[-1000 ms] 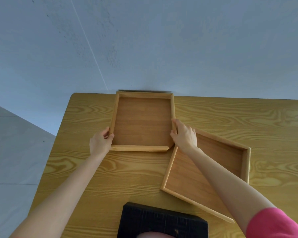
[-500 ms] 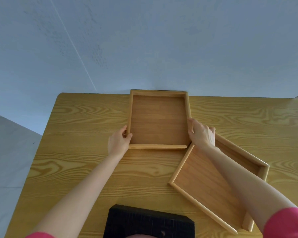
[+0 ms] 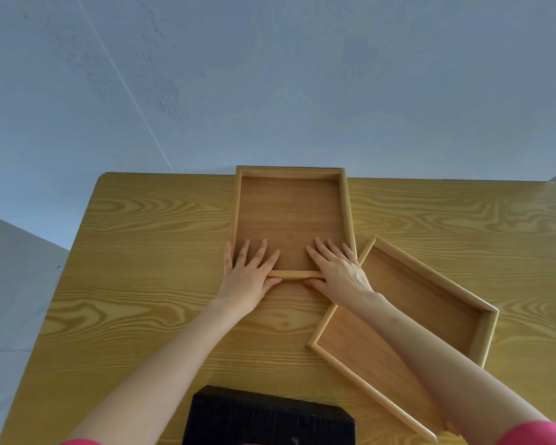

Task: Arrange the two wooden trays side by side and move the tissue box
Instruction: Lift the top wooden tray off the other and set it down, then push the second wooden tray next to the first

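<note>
One wooden tray (image 3: 289, 210) lies square at the table's far edge, its long side pointing away from me. My left hand (image 3: 247, 281) and my right hand (image 3: 337, 274) rest on its near rim, with fingers spread flat inside the tray and thumbs outside the rim. A second wooden tray (image 3: 430, 303) lies at an angle to the right, its far corner close to the first tray's near right corner. My right forearm passes over it. The black tissue box (image 3: 267, 415) sits at the near edge, partly cut off by the frame.
The light wooden table (image 3: 148, 252) ends at a rounded far left corner. A pale wall (image 3: 270, 75) stands right behind its far edge, and grey floor shows on the left. Pink sleeves show at the bottom.
Both hands have moved from the far tray's side rims to its near rim, with fingers now laid inside. The tray sits straighter against the far edge.
</note>
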`<state>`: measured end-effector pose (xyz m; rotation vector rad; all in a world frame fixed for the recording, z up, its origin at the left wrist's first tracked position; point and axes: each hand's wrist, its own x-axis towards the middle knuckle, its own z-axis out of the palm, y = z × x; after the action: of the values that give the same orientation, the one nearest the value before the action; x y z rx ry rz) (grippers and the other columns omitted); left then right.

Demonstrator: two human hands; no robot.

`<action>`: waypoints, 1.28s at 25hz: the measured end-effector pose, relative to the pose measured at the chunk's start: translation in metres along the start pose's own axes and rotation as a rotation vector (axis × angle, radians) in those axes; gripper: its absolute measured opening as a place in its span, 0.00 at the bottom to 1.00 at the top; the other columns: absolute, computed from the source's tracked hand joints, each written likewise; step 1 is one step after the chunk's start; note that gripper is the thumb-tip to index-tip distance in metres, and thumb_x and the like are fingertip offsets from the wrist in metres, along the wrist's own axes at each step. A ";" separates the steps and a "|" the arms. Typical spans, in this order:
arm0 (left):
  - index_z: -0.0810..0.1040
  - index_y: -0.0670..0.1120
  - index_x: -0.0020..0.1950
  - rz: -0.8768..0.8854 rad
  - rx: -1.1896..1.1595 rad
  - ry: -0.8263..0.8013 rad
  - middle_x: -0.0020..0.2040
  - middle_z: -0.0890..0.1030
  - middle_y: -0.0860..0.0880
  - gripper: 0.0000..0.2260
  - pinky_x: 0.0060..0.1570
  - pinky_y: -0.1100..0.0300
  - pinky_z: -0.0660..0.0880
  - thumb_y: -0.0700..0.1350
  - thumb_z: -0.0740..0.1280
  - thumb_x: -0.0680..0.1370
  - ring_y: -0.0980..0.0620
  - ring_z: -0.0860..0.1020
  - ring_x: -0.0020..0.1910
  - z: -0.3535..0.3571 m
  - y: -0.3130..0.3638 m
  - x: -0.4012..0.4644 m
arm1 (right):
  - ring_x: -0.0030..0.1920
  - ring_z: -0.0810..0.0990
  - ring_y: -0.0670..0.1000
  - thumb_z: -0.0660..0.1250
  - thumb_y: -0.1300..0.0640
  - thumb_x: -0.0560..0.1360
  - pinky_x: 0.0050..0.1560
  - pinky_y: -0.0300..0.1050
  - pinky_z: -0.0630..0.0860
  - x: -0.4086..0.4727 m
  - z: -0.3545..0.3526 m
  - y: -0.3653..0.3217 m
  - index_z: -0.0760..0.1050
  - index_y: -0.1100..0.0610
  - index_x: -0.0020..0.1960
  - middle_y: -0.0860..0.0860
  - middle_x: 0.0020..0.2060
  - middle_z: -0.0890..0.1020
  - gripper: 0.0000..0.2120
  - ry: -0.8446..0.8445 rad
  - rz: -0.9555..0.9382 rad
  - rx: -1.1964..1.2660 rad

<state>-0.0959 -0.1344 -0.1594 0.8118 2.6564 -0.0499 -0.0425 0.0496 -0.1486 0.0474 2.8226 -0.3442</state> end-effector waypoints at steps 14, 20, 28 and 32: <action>0.50 0.52 0.74 0.054 -0.231 0.071 0.77 0.51 0.46 0.28 0.72 0.45 0.42 0.55 0.56 0.77 0.44 0.48 0.75 -0.026 0.044 -0.025 | 0.75 0.51 0.49 0.59 0.47 0.76 0.74 0.49 0.44 -0.036 -0.009 -0.002 0.54 0.52 0.73 0.52 0.75 0.57 0.28 0.108 -0.019 0.182; 0.58 0.49 0.72 0.330 -0.296 -0.024 0.76 0.56 0.50 0.25 0.72 0.54 0.50 0.51 0.59 0.77 0.51 0.52 0.75 -0.010 0.087 -0.073 | 0.75 0.52 0.48 0.61 0.48 0.75 0.74 0.49 0.46 -0.120 0.004 0.010 0.55 0.52 0.72 0.51 0.74 0.59 0.29 0.124 0.046 0.275; 0.65 0.49 0.70 0.309 -0.247 -0.148 0.69 0.70 0.48 0.21 0.71 0.53 0.53 0.49 0.60 0.77 0.50 0.65 0.69 0.003 0.144 -0.106 | 0.70 0.65 0.48 0.61 0.50 0.75 0.71 0.45 0.57 -0.197 0.031 0.030 0.66 0.52 0.68 0.52 0.69 0.70 0.21 0.093 0.091 0.320; 0.72 0.49 0.64 0.268 -0.207 -0.116 0.63 0.76 0.48 0.15 0.67 0.52 0.60 0.46 0.61 0.77 0.47 0.69 0.64 0.002 0.164 -0.112 | 0.69 0.66 0.47 0.59 0.56 0.76 0.67 0.42 0.63 -0.209 0.039 0.032 0.70 0.48 0.64 0.48 0.67 0.73 0.17 0.068 0.018 0.299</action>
<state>0.0812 -0.0577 -0.1104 1.0509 2.3748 0.2353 0.1707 0.0724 -0.1303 0.1502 2.8097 -0.7706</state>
